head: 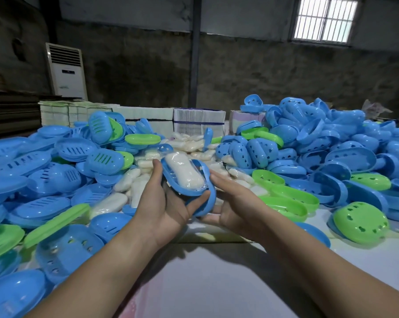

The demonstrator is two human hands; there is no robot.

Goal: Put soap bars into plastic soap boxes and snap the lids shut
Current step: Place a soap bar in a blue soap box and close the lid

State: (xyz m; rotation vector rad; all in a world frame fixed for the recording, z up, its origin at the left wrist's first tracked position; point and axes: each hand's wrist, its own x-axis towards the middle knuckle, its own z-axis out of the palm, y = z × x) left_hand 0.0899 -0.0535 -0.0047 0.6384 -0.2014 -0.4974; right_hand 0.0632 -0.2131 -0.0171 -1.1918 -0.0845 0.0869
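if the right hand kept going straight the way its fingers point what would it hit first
The right hand points up and left, its fingertips already at the edge of the blue soap box that holds the wrapped soap bar. It would likely press into that box first; depth is uncertain.

Head cam, fwd-down, close over table [216,283]
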